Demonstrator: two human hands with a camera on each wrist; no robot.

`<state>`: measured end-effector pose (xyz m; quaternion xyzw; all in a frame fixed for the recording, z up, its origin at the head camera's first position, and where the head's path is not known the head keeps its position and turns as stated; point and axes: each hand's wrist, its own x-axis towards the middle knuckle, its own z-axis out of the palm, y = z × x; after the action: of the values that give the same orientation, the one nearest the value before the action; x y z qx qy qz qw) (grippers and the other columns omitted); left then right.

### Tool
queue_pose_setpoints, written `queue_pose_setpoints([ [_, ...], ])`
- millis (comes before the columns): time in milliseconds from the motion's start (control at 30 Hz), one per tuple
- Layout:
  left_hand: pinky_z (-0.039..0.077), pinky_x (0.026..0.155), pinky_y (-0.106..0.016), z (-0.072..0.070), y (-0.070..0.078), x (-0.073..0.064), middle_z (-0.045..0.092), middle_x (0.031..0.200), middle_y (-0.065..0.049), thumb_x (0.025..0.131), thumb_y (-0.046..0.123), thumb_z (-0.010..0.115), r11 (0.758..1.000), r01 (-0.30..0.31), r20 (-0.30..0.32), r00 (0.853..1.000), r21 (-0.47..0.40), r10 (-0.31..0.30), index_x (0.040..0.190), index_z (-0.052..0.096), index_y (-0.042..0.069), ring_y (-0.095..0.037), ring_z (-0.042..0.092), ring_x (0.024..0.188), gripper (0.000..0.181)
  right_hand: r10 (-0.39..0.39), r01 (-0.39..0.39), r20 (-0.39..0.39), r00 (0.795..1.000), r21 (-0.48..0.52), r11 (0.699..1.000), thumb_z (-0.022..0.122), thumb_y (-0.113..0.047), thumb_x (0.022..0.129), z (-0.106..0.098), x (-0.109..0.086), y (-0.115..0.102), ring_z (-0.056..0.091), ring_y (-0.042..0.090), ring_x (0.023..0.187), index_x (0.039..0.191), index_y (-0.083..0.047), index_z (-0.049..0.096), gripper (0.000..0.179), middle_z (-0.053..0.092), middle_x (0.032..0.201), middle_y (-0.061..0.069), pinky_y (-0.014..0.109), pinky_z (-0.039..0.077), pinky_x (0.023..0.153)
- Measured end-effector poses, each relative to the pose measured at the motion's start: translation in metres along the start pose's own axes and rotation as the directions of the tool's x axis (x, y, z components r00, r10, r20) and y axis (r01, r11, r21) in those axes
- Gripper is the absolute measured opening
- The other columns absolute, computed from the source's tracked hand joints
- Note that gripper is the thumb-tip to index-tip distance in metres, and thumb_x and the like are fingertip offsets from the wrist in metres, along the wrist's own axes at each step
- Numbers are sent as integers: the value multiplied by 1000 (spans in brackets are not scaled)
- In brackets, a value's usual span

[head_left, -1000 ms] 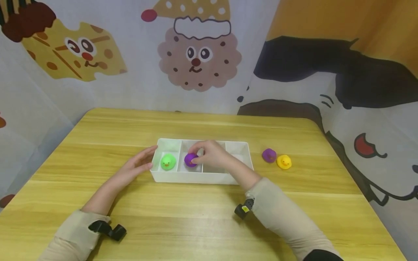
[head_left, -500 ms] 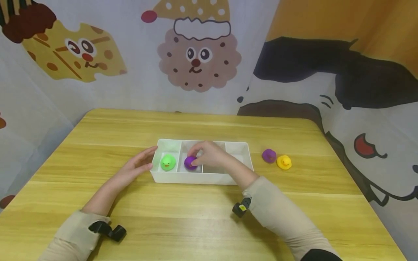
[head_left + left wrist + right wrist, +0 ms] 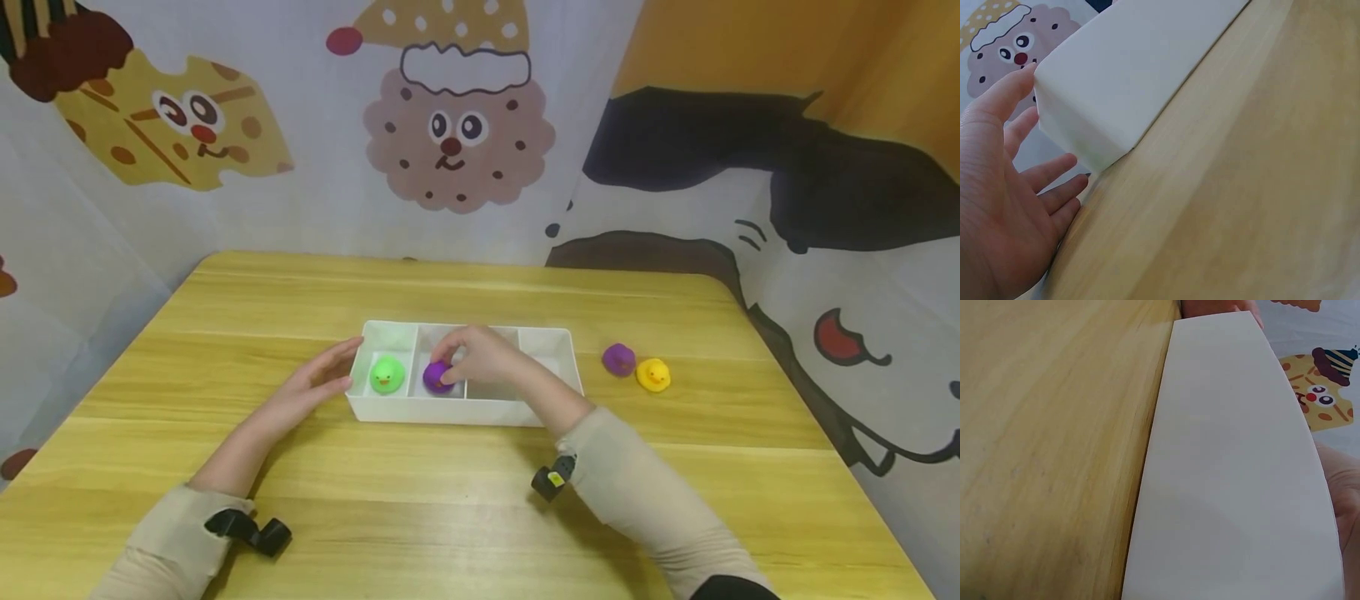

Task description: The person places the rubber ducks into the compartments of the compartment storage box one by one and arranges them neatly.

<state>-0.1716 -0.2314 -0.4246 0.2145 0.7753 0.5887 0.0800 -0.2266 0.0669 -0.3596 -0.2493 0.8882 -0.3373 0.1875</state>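
Wood-grain table (image 3: 420, 508) supports a white tray (image 3: 450, 411). Left hand (image 3: 306, 387), fingers spread, touches its nine-o'clock end, presumably for steadiness; right hand (image 3: 483, 364), fingers pinching a purple duck (image 3: 434, 380) inside, second compartment (image 3: 427, 340) from nine o'clock, apparently for control. Yellow duck (image 3: 654, 375) sits outside, toward three o'clock.

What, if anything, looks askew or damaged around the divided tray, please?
Nothing stands out: the white divided tray sits flat on the wood-grain table, the green toy duck is upright inside, and no spill or damage shows.

Smooth plastic tray (image 3: 420, 411), rubbery-looking ducks (image 3: 387, 375), softly glossy wood-grain tabletop (image 3: 420, 500), matt cloth backdrop (image 3: 315, 212)
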Motion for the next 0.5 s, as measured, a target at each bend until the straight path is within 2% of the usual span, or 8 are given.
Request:
queue_pose_setpoints([
  [267, 23, 103, -63, 1, 1, 0, 30, 152, -18, 100, 13, 49, 1000, -3, -1, 1000, 0, 3, 152, 28, 13, -39, 30, 135, 56, -27, 26, -27, 999, -22, 999, 78, -19, 81, -2, -4, 2, 57, 14, 102, 105, -20, 72, 25, 66, 96, -10, 42, 40, 95],
  [500, 23, 103, -64, 0, 0, 0, 30, 152, -18, 100, 13, 49, 1000, -1, -2, 1000, -6, 1, 152, 27, 12, -40, 30, 134, 56, -69, 71, -124, 990, 13, 997, 76, -21, 83, -12, -15, 3, 59, 17, 100, 109, -17, 71, 27, 68, 104, -4, 37, 46, 87],
])
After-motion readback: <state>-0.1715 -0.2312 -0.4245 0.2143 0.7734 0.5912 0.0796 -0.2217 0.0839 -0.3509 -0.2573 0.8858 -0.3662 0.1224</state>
